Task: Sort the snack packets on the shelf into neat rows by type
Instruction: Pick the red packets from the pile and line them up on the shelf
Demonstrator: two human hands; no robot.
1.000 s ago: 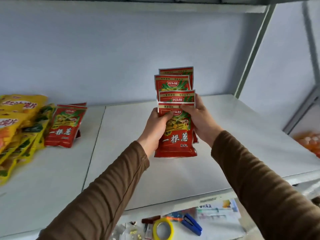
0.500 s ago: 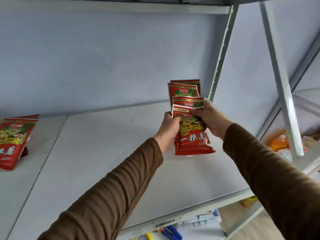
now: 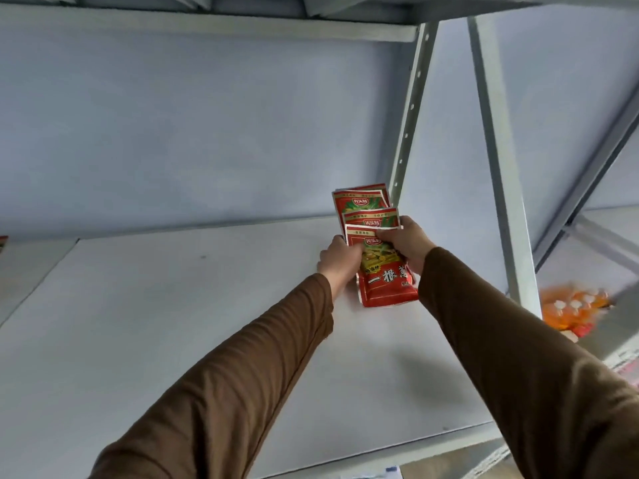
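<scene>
A fanned stack of several red snack packets (image 3: 383, 281) with green and yellow print is held between both hands over the far right of the white shelf (image 3: 173, 323). My left hand (image 3: 340, 259) grips the stack's left edge, thumb on the front packet. My right hand (image 3: 406, 245) grips the right side, fingers curled over the front packet's top edge. The stack's lower edge is close to the shelf board; whether it touches I cannot tell. A sliver of another red packet (image 3: 2, 243) shows at the far left edge.
A white perforated upright post (image 3: 409, 108) stands just behind the packets, and a second slanted post (image 3: 501, 174) is to its right. The blue back wall closes the shelf. Orange bottles (image 3: 574, 307) sit on a neighbouring shelf lower right. Another shelf board runs overhead.
Both hands carried the red packet stack rightward and farther back toward the upright post. The view swung right, so the left pile of packets left the frame.
</scene>
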